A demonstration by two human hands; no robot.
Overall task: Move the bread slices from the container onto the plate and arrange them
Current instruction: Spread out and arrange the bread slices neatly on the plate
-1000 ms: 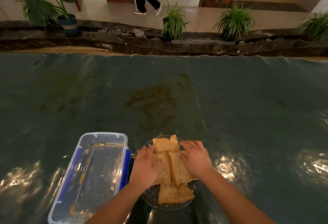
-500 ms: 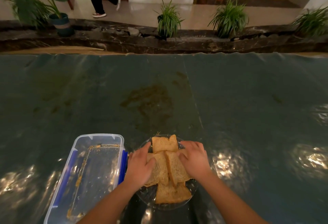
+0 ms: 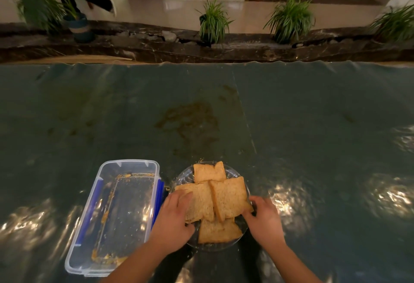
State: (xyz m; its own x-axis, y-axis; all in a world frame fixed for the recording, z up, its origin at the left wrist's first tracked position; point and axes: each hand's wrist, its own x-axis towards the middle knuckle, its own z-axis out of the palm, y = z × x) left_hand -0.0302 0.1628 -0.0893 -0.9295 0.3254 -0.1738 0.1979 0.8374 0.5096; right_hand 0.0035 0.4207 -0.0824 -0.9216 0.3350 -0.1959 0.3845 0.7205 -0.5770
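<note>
Several brown bread slices (image 3: 228, 195) lie overlapping on a round clear glass plate (image 3: 243, 184) near the table's front edge. My left hand (image 3: 173, 220) rests at the plate's left side, fingers lying on the left middle slice (image 3: 199, 202). My right hand (image 3: 265, 221) sits at the plate's right side, fingertips touching the lower right corner of the right middle slice. Just left of the plate stands the clear plastic container (image 3: 98, 233) with blue clips, holding only crumbs.
The table wears a dark green glossy cover (image 3: 313, 137) with a brownish stain (image 3: 190, 119) beyond the plate. A dark stone ledge with potted plants (image 3: 212, 23) runs past the far edge. A walking person's legs (image 3: 98, 0) show at the far left.
Both hands have slid back from the top of the slices to the plate's sides, uncovering the two middle slices. The person in the background has walked further left.
</note>
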